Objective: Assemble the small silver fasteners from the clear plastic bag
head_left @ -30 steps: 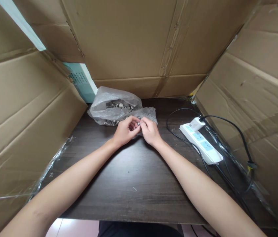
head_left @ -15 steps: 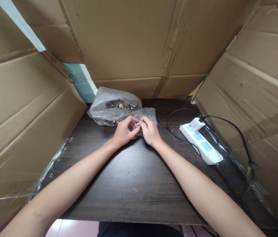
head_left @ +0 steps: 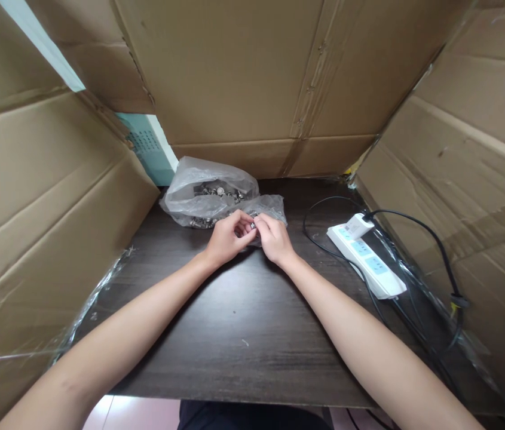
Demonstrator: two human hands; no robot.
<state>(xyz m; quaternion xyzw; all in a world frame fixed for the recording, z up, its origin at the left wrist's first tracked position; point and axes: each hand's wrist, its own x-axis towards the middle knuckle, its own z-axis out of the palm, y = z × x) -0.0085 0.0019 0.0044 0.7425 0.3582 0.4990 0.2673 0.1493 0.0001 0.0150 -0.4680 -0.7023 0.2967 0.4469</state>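
Between the fingertips of both hands is a small shiny metal part (head_left: 253, 226), too small to name more exactly. My left hand (head_left: 229, 239) pinches it from the left, its fingers curled. From the right, my right hand (head_left: 274, 236) closes thumb and fingers on the same part. Just behind the hands lies a clear plastic bag (head_left: 176, 200) with several small metal parts (head_left: 220, 192) inside. A second crumpled piece of clear plastic (head_left: 274, 206) lies behind and partly under my right hand.
A white power strip (head_left: 369, 260) with a plugged-in adapter (head_left: 360, 226) and black cables (head_left: 435, 239) lies on the right. Cardboard walls (head_left: 234, 71) surround the dark wooden table (head_left: 216, 340) on the left, back and right. A pale green box (head_left: 147, 146) shows at the back left.
Both hands stay in nearly the same place. The metal part between the fingertips looks slightly turned, and the whole view has shifted a little.
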